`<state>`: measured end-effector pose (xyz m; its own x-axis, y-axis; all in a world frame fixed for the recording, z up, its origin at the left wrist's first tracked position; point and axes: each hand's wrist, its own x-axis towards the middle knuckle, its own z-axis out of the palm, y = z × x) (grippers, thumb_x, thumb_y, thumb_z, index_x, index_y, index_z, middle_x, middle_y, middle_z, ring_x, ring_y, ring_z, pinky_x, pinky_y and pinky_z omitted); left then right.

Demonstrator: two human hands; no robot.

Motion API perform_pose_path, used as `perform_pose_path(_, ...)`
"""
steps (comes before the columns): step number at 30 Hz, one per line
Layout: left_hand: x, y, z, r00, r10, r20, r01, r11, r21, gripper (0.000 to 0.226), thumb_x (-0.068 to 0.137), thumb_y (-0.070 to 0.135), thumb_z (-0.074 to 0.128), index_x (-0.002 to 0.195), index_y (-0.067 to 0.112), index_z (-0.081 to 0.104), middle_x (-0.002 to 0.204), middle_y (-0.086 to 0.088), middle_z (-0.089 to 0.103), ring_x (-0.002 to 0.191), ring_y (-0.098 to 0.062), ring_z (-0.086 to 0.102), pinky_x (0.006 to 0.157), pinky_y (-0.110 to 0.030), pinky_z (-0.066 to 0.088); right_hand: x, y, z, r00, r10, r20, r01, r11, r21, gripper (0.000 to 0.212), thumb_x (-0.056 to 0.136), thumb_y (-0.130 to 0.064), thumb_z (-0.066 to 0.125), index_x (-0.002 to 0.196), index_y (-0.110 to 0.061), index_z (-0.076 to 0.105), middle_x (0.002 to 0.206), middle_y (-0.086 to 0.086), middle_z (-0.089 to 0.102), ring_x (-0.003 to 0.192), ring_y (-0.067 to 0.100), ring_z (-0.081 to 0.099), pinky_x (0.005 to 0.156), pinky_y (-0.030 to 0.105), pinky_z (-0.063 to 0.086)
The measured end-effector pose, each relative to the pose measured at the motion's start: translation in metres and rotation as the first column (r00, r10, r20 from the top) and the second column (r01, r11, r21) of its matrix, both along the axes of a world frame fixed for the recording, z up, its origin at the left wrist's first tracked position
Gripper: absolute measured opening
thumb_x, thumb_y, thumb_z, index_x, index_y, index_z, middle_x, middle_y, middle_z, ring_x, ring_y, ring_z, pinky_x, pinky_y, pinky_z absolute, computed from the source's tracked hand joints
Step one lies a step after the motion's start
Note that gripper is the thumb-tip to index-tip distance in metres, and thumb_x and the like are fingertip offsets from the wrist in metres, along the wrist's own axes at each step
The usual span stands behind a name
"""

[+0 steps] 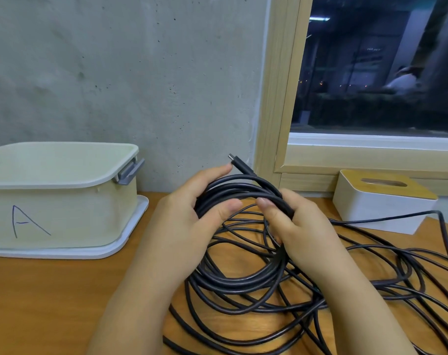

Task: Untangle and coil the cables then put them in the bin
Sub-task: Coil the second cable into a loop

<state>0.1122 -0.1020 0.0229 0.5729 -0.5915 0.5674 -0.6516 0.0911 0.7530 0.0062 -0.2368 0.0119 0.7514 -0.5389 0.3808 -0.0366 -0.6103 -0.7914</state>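
Tangled cables cover table; bin left, tissue box right.

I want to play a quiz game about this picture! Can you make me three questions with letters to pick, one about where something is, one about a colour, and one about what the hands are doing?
1. Where is the cream plastic bin marked A?
A) left of the hands
B) on the windowsill
C) under the table

2. What colour is the long rubbery cable?
A) white
B) black
C) red

3. What is the left hand doing?
A) lying flat
B) pointing
C) gripping coiled loops

Answers: 1 A, the bin stands at the left on the wooden table. 2 B, every loop is black. 3 C, its fingers curl round the loops, as the right hand does.
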Motion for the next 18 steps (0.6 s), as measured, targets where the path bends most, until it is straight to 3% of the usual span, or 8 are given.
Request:
perform_pose_path(2,-0.001,-0.002,0.000,1.000,0.003,0.001,-0.003,1.000,-0.031,0.032,0.076,0.047,0.055,0.107,0.053,0.057,0.102,0.042,0.058,0.096,0.018,0.055,0.073,-0.001,0.041,0.000,0.002,0.001,0.999,-0.002,0.035,0.001,1.000,0.017,0.022,0.086,-0.048,0.050,0.082,-0.027,0.056,0.057,-0.006,0.050,0.051,0.001,0.046,0.050,0.020,0.039)
perform_pose_path(5,-0.002,-0.003,0.000,0.999,0.041,0.033,-0.039,0.998,-0.044,0.018,0.082,0.042,0.052,0.095,0.053,0.060,0.097,0.040,0.061,0.095,0.018,0.055,0.075,0.002,0.035,0.000,0.005,0.004,0.995,0.043,0.092,-0.048,0.998,0.047,0.036,0.070,-0.058,0.051,0.088,-0.027,0.055,0.059,-0.007,0.058,0.053,0.003,0.054,0.052,0.019,0.047)
perform_pose_path(8,-0.001,-0.003,0.001,0.997,0.067,0.048,-0.064,0.996,-0.066,0.020,0.089,0.030,0.057,0.090,0.049,0.062,0.090,0.037,0.064,0.091,0.016,0.057,0.073,0.001,0.037,-0.002,0.005,0.006,0.987,0.086,0.139,-0.096,0.993,0.070,0.041,0.064,-0.061,0.050,0.095,-0.035,0.056,0.069,-0.011,0.066,0.059,0.003,0.061,0.051,0.016,0.047)
perform_pose_path(12,-0.002,-0.002,0.001,0.994,0.106,0.040,-0.100,0.988,-0.116,0.024,0.087,0.028,0.061,0.082,0.051,0.061,0.083,0.038,0.064,0.087,0.015,0.058,0.071,0.001,0.038,0.000,0.005,0.005,0.977,0.065,0.204,-0.073,0.997,0.030,0.011,0.087,-0.037,0.053,0.095,-0.043,0.058,0.088,-0.015,0.065,0.069,0.007,0.064,0.048,0.022,0.050)
perform_pose_path(15,0.000,0.000,0.000,0.993,0.107,0.045,-0.104,0.992,-0.068,0.024,0.084,0.027,0.065,0.084,0.051,0.062,0.087,0.035,0.064,0.088,0.014,0.058,0.071,0.001,0.038,0.004,0.000,0.001,0.973,-0.015,0.231,0.033,0.997,-0.074,0.025,0.095,-0.025,0.049,0.096,-0.049,0.059,0.091,-0.020,0.063,0.085,0.006,0.062,0.069,0.035,0.055)
perform_pose_path(16,0.002,0.000,-0.001,0.992,0.111,0.055,-0.109,0.993,-0.040,0.024,0.083,0.028,0.066,0.085,0.052,0.062,0.091,0.035,0.063,0.089,0.014,0.058,0.071,0.001,0.038,0.004,-0.002,0.000,0.972,-0.049,0.232,0.070,0.994,-0.082,0.028,0.095,-0.026,0.049,0.097,-0.052,0.057,0.091,-0.023,0.062,0.086,0.003,0.061,0.073,0.034,0.053)
perform_pose_path(18,0.005,0.001,-0.003,0.991,0.118,0.063,-0.118,0.993,0.002,0.025,0.084,0.029,0.065,0.090,0.054,0.062,0.096,0.037,0.061,0.092,0.016,0.056,0.072,0.002,0.036,0.003,-0.006,-0.002,0.968,-0.112,0.224,0.141,0.983,-0.115,0.029,0.095,-0.028,0.047,0.093,-0.057,0.051,0.089,-0.027,0.059,0.085,-0.006,0.056,0.075,0.020,0.047)
